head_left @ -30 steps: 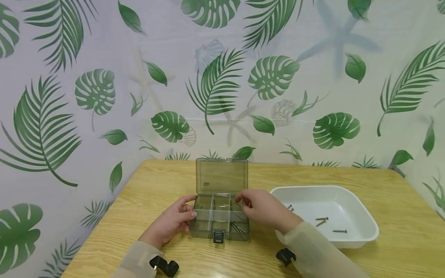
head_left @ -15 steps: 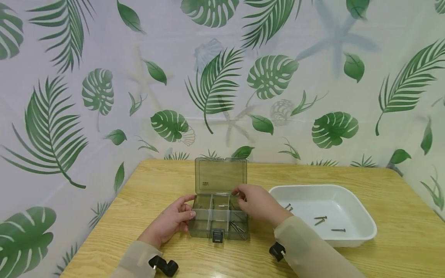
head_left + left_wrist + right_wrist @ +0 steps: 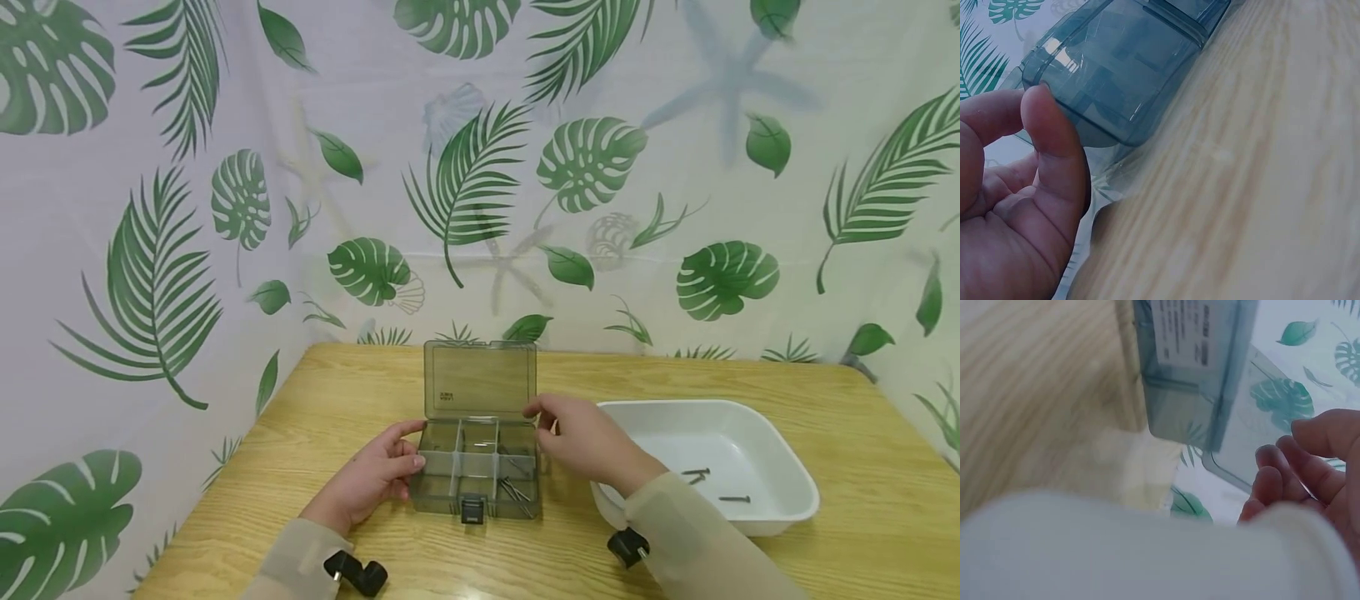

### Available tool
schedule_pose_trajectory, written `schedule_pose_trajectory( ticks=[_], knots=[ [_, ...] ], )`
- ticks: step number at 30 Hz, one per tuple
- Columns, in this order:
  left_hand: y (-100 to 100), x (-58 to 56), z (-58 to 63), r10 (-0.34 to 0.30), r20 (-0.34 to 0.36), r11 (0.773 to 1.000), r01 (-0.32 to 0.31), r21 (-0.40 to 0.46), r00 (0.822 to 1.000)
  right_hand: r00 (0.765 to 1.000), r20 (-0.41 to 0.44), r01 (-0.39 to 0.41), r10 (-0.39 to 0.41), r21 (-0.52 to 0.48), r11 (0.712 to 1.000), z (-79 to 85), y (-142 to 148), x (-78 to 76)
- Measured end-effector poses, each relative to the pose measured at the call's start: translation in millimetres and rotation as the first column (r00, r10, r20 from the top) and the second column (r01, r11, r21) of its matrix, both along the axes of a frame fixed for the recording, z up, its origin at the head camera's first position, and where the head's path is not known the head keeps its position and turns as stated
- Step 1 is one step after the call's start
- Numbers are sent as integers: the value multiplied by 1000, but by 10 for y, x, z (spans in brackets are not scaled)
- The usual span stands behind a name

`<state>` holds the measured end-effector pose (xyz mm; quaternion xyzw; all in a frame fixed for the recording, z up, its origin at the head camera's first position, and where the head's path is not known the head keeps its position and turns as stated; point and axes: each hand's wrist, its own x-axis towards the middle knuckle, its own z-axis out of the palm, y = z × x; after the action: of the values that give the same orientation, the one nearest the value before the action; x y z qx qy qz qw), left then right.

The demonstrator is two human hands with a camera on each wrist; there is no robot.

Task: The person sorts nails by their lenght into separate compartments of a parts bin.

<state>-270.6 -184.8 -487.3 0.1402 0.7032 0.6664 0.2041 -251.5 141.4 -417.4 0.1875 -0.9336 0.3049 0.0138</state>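
Note:
A smoky see-through compartment box [image 3: 437, 485] stands on the table with its hinged lid [image 3: 480, 379] raised. Several screws [image 3: 516, 490] lie in its front right compartment, and slim metal pieces show in the back right one. My left hand [image 3: 371, 475] holds the box's left side, thumb [image 3: 1047, 119] at the rim and index finger reaching toward the back corner. My right hand [image 3: 577, 433] is just off the box's back right corner, between box and white tray. In the right wrist view its fingers [image 3: 1269, 481] are loosely bent, and nothing shows between them.
The white tray [image 3: 798, 492] stands to the right on the wooden table [image 3: 375, 375], partly behind the right forearm. Loose screws [image 3: 733, 499] lie in it. A leaf-patterned cloth [image 3: 480, 200] hangs behind the table.
My right hand has moved from over the back right compartment to the right, clear of the box. My left hand and the box have stayed in place.

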Motion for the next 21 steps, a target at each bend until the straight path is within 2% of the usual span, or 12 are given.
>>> schedule_pose_trajectory(
  ticks=[10, 21],
  knots=[
    [-25, -42, 74, -3, 23, 1000, 4, -5, 1000, 1000, -21, -11, 11, 11, 1000, 187, 359, 60],
    [-32, -59, 73, -5, 14, 1000, 5, -6, 1000, 997, 72, -5, 0, 73, 997, 202, 801, 65]
  ],
)
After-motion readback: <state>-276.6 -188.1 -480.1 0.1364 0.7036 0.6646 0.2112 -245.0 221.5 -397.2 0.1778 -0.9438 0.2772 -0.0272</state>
